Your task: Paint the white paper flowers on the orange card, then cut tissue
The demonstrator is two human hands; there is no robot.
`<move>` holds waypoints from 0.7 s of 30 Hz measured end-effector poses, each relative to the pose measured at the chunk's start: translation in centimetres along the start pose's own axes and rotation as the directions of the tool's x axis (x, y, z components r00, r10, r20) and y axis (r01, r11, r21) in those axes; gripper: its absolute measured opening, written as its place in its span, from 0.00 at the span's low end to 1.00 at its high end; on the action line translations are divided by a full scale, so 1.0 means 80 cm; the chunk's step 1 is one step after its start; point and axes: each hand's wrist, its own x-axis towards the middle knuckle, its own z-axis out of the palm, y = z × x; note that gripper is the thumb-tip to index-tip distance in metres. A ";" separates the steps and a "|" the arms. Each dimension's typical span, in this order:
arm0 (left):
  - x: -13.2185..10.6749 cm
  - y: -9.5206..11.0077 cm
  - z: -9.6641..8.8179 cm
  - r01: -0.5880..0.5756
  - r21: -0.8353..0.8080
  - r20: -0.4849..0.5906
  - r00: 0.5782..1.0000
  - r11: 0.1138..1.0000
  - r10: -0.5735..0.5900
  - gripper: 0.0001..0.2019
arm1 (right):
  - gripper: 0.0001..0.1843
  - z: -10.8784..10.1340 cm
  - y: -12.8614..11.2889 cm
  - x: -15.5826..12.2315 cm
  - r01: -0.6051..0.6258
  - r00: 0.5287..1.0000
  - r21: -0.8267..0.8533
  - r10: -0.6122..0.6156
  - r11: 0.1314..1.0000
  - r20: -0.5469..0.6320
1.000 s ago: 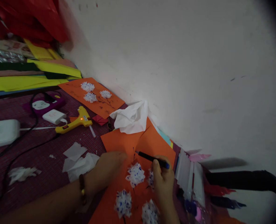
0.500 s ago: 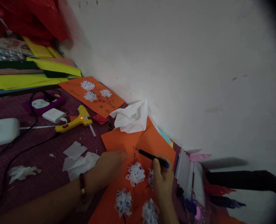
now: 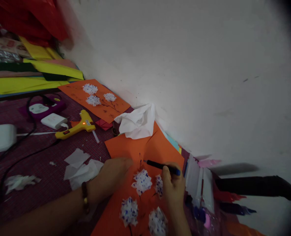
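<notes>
My right hand is closed round a black pen with a blue end. The pen's tip points left, at small dark strokes above a paper flower on an orange sheet. Several such white flowers with blue specks sit on this sheet, some joined to drawn dark stems. My left hand lies flat on the sheet's left part, fingers stretched out and slightly blurred, holding nothing. A crumpled white tissue covers part of the sheet's far edge.
Left of the sheet are a yellow glue gun with its light on, a white adapter, a purple power strip and tissue scraps. A second flowered orange sheet rests near the wall. Pens and packets stand at right.
The pen tip has moved slightly down, closer to the flower beneath the strokes. My left hand stays on the sheet, and the whole view has shifted a little.
</notes>
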 end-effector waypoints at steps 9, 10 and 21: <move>-0.001 -0.002 0.001 -0.002 0.003 -0.014 1.000 1.000 0.002 0.11 | 0.09 -0.001 -0.005 0.002 -0.050 0.999 0.053 0.049 0.997 0.020; -0.001 -0.003 0.002 -0.005 0.005 -0.017 1.000 1.000 0.005 0.11 | 0.08 -0.002 -0.006 0.003 -0.039 0.999 0.052 0.038 0.998 0.022; -0.002 -0.007 0.008 -0.024 0.028 -0.032 0.999 0.999 0.024 0.09 | 0.07 -0.023 -0.014 0.010 -0.105 0.989 0.145 0.118 0.984 -0.087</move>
